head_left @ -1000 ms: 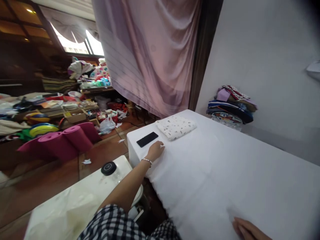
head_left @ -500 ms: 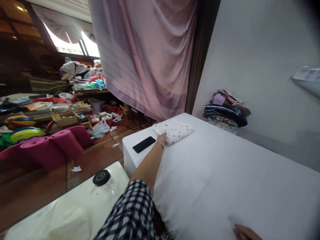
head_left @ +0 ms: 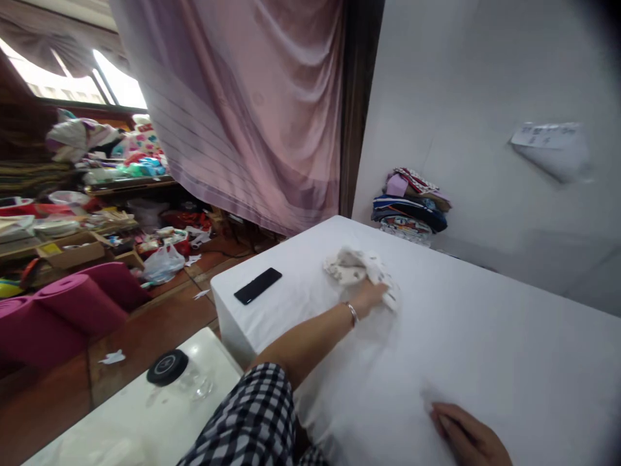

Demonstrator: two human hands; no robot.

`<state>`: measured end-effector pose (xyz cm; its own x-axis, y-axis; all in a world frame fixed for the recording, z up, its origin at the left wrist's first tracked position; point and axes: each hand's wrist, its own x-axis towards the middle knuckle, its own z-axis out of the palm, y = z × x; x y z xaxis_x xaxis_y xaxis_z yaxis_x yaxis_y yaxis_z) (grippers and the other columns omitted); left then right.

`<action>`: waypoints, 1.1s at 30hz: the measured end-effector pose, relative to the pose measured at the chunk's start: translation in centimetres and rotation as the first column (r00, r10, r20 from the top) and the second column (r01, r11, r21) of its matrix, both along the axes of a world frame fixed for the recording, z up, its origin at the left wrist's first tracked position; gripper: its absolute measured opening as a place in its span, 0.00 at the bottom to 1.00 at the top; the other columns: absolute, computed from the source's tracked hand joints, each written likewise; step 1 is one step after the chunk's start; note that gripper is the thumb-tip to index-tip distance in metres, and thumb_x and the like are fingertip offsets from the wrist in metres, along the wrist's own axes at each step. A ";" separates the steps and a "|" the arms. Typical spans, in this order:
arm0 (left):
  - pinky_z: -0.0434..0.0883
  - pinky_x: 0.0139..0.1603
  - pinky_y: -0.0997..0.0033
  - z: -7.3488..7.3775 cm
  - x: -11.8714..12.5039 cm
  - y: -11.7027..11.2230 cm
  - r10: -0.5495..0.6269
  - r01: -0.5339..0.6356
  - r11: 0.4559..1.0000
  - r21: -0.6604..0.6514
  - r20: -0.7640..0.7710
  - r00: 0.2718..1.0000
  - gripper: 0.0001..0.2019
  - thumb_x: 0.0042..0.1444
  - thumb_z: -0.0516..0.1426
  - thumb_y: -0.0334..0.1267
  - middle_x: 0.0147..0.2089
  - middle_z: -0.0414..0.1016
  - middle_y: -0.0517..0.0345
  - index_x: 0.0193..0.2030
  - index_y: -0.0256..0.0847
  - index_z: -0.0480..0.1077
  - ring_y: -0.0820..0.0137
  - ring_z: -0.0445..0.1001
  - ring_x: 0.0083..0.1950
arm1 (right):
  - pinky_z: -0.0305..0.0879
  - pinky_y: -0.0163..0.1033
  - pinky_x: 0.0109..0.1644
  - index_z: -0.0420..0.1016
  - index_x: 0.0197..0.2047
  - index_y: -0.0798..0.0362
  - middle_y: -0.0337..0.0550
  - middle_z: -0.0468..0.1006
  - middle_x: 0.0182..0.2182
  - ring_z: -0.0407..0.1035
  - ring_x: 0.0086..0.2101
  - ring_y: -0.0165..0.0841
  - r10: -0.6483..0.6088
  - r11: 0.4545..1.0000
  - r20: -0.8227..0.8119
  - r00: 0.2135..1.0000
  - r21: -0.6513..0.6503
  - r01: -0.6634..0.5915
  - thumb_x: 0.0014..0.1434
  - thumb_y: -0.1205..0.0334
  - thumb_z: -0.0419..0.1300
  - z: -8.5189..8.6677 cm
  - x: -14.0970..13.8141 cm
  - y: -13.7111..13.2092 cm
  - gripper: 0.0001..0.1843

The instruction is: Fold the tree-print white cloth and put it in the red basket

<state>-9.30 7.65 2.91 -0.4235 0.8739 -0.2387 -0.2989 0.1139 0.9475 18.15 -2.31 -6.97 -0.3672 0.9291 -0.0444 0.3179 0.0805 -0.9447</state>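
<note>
My left hand, a bracelet at its wrist, is closed on a folded white cloth with small dark prints. The cloth is bunched, blurred by motion, and low over the white-covered table. A black phone lies flat on the table's left corner, apart from the hand. At the lower right, my right hand is closed in a pinch close to the white cover. A faint grey blur shows at its fingertips, and I cannot make out what it holds.
On the left, a pale side table bears a clear jar with a black lid. Rolled pink mats and many household items crowd the floor beyond. A clothes pile stands by the wall behind a pink curtain's right side.
My left hand has pulled the printed cloth rightward and toward me, away from the phone; the flat cloth is now bunched. My right hand has come further into view. The view has turned right.
</note>
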 end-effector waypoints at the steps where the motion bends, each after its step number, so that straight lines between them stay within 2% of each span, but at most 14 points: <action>1: 0.72 0.46 0.64 -1.0 2.5 -1.7 -0.130 0.130 0.991 0.033 0.002 0.991 0.15 0.40 0.64 0.24 0.39 0.79 0.50 0.37 0.36 0.74 0.63 0.75 0.42 | 0.74 0.41 0.35 0.83 0.32 0.42 0.47 0.81 0.29 0.75 0.30 0.42 -0.063 0.998 -0.041 0.997 -0.009 0.063 0.47 0.41 0.63 0.4 0.2 -0.2 0.16; 2: 0.72 0.47 0.63 -1.9 4.6 -3.6 -0.325 0.328 0.939 0.101 -0.044 0.945 0.17 0.40 0.63 0.25 0.41 0.79 0.51 0.40 0.37 0.74 0.62 0.75 0.44 | 0.74 0.42 0.35 0.82 0.33 0.42 0.47 0.80 0.29 0.75 0.29 0.41 -0.133 0.991 -0.087 0.987 -0.009 0.133 0.48 0.42 0.63 0.9 0.5 -0.4 0.16; 3: 0.71 0.49 0.63 -2.7 6.3 -5.6 -0.488 0.498 0.858 0.124 -0.098 0.867 0.17 0.42 0.62 0.28 0.44 0.79 0.51 0.42 0.38 0.75 0.62 0.74 0.46 | 0.74 0.42 0.35 0.82 0.34 0.44 0.46 0.80 0.29 0.74 0.29 0.40 -0.199 0.980 -0.128 0.971 0.001 0.201 0.48 0.43 0.64 1.5 0.9 -0.7 0.16; 5: 0.71 0.49 0.62 -3.7 8.4 -9.4 -0.669 0.690 0.722 0.053 -0.199 0.716 0.16 0.45 0.61 0.32 0.45 0.79 0.52 0.44 0.40 0.75 0.60 0.75 0.46 | 0.73 0.43 0.38 0.81 0.38 0.47 0.45 0.80 0.31 0.73 0.31 0.39 -0.313 0.945 -0.172 0.934 0.043 0.325 0.49 0.47 0.65 3.0 1.5 -1.4 0.17; 7: 0.71 0.49 0.60 -4.1 9.1 -12.4 -0.730 0.760 0.650 -0.010 -0.286 0.621 0.17 0.47 0.60 0.35 0.46 0.78 0.53 0.47 0.40 0.74 0.59 0.75 0.47 | 0.72 0.45 0.45 0.78 0.44 0.50 0.46 0.80 0.36 0.73 0.37 0.40 -0.389 0.909 -0.175 0.905 0.089 0.408 0.49 0.48 0.65 4.6 1.7 -1.9 0.21; 9: 0.71 0.50 0.60 -4.0 9.3 -14.4 -0.732 0.774 0.633 -0.023 -0.342 0.589 0.18 0.49 0.59 0.36 0.47 0.78 0.52 0.49 0.40 0.73 0.59 0.75 0.47 | 0.69 0.48 0.50 0.73 0.53 0.51 0.49 0.78 0.46 0.72 0.45 0.42 -0.383 0.905 -0.142 0.913 0.140 0.401 0.50 0.48 0.64 6.0 1.3 -2.4 0.28; 13: 0.69 0.54 0.61 -3.2 9.7 -16.4 -0.711 0.772 0.632 0.066 -0.347 0.612 0.19 0.53 0.58 0.38 0.50 0.77 0.51 0.52 0.40 0.72 0.59 0.73 0.51 | 0.56 0.54 0.62 0.57 0.67 0.49 0.50 0.63 0.62 0.60 0.59 0.44 -0.104 0.971 0.040 0.994 0.220 0.092 0.54 0.49 0.61 7.5 -1.3 -3.0 0.39; 16: 0.66 0.58 0.62 -2.3 9.4 -17.2 -0.697 0.740 0.658 0.140 -0.260 0.669 0.19 0.52 0.59 0.37 0.53 0.75 0.50 0.52 0.39 0.73 0.59 0.71 0.55 | 0.48 0.57 0.65 0.50 0.70 0.51 0.52 0.56 0.66 0.52 0.63 0.46 0.032 0.973 0.219 0.975 0.215 -0.080 0.53 0.49 0.62 7.9 -3.8 -3.0 0.45; 19: 0.65 0.59 0.61 -2.0 8.1 -17.9 -0.721 0.730 0.678 0.089 -0.117 0.683 0.15 0.48 0.60 0.35 0.50 0.77 0.51 0.45 0.38 0.76 0.57 0.71 0.54 | 0.48 0.57 0.65 0.47 0.70 0.53 0.54 0.53 0.66 0.51 0.63 0.48 0.121 0.968 0.303 0.945 0.175 -0.180 0.52 0.48 0.62 8.1 -5.6 -2.9 0.48; 22: 0.66 0.57 0.59 -2.8 6.7 -18.8 -0.710 0.708 0.704 0.049 0.061 0.702 0.10 0.45 0.60 0.32 0.42 0.79 0.53 0.36 0.38 0.77 0.56 0.73 0.50 | 0.51 0.54 0.64 0.48 0.70 0.52 0.53 0.54 0.66 0.53 0.63 0.47 0.193 0.941 0.334 0.922 0.204 -0.271 0.52 0.48 0.62 8.1 -6.7 -2.9 0.47; 25: 0.67 0.56 0.59 -3.9 6.0 -19.3 -0.612 0.621 0.780 0.081 0.309 0.728 0.14 0.41 0.60 0.30 0.41 0.79 0.53 0.39 0.38 0.76 0.59 0.74 0.48 | 0.54 0.52 0.62 0.59 0.66 0.53 0.52 0.62 0.62 0.58 0.60 0.46 0.178 0.906 0.401 0.899 0.291 -0.309 0.53 0.56 0.60 7.9 -7.4 -3.0 0.38; 28: 0.65 0.59 0.59 -4.6 5.5 -19.4 -0.497 0.545 0.835 0.082 0.537 0.681 0.15 0.44 0.60 0.31 0.45 0.78 0.48 0.41 0.36 0.75 0.61 0.75 0.49 | 0.58 0.49 0.58 0.70 0.57 0.51 0.48 0.72 0.54 0.65 0.53 0.43 0.147 0.896 0.406 0.902 0.332 -0.295 0.51 0.64 0.57 7.9 -7.7 -3.0 0.27; 30: 0.63 0.62 0.60 -4.7 5.2 -19.1 -0.434 0.519 0.854 0.049 0.616 0.657 0.12 0.47 0.60 0.33 0.47 0.77 0.45 0.41 0.34 0.74 0.62 0.74 0.51 | 0.62 0.45 0.54 0.74 0.52 0.49 0.43 0.77 0.48 0.69 0.47 0.40 0.155 0.920 0.305 0.940 0.302 -0.250 0.52 0.66 0.54 8.1 -7.4 -2.7 0.23; 33: 0.63 0.62 0.62 -4.2 4.7 -18.3 -0.356 0.470 0.883 -0.005 0.646 0.675 0.13 0.53 0.59 0.39 0.50 0.75 0.44 0.43 0.34 0.72 0.63 0.73 0.53 | 0.65 0.44 0.50 0.76 0.49 0.49 0.40 0.79 0.43 0.71 0.43 0.39 0.098 0.977 0.081 0.992 0.182 -0.112 0.56 0.63 0.52 8.7 -6.4 -2.1 0.20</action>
<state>-4.62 -10.67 -1.33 0.2605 0.8487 -0.4602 -0.6867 0.4979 0.5297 11.71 -4.38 1.78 -0.4652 0.8800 0.0962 0.3641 0.2893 -0.8853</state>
